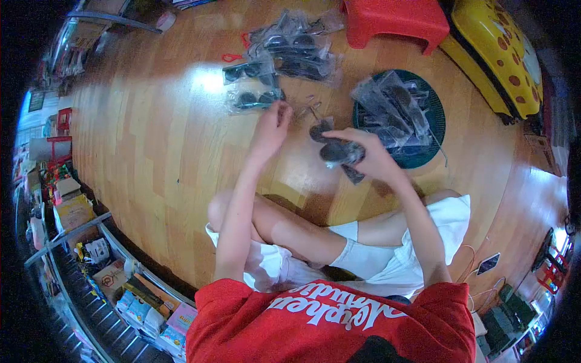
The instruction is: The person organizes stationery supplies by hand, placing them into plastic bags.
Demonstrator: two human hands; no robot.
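Observation:
I sit cross-legged on a wooden floor. My right hand (363,154) grips a pair of dark sunglasses in a clear plastic sleeve (334,148). My left hand (275,121) is raised with fingers pinched near the top edge of that sleeve, close to the bagged sunglasses lying on the floor (254,100). A pile of bagged sunglasses (296,51) lies farther ahead. More bagged pairs rest on a round dark green tray (431,130) to the right.
A red plastic stool (396,21) stands at the far side, a yellow spotted suitcase (499,54) at the right. Red scissors (231,57) lie on the floor. Shelves with boxes (91,254) line the left. A phone (488,263) lies at my right.

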